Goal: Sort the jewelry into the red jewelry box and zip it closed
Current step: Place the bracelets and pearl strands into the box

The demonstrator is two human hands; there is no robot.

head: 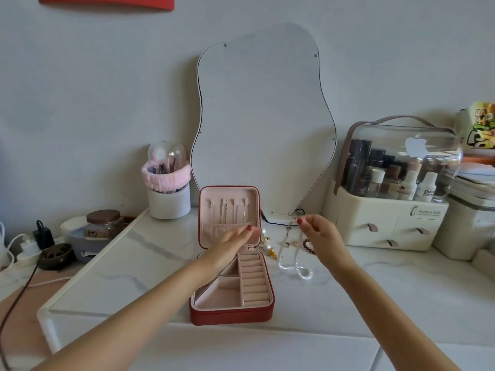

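The red jewelry box [230, 314] lies open on the marble top, its pink lid [229, 199] upright with thin chains hanging on the hooks inside. My left hand [233, 243] reaches over the tray, straight fingers touching the lid's lower pocket. My right hand [318, 234] pinches one end of a clear beaded necklace [294, 266], lifted just right of the lid, with its other end trailing on the table. Pearl and gold earrings [267, 247] and a dark red bead bracelet [309, 245] lie between the box and my right hand.
A wavy mirror [262, 116] leans on the wall behind the box. A brush holder [167, 199] stands at the left, a cosmetics organizer with drawers [388, 218] at the right. Jars, chargers and cables crowd the far left; a black cable [276, 223] runs behind the jewelry.
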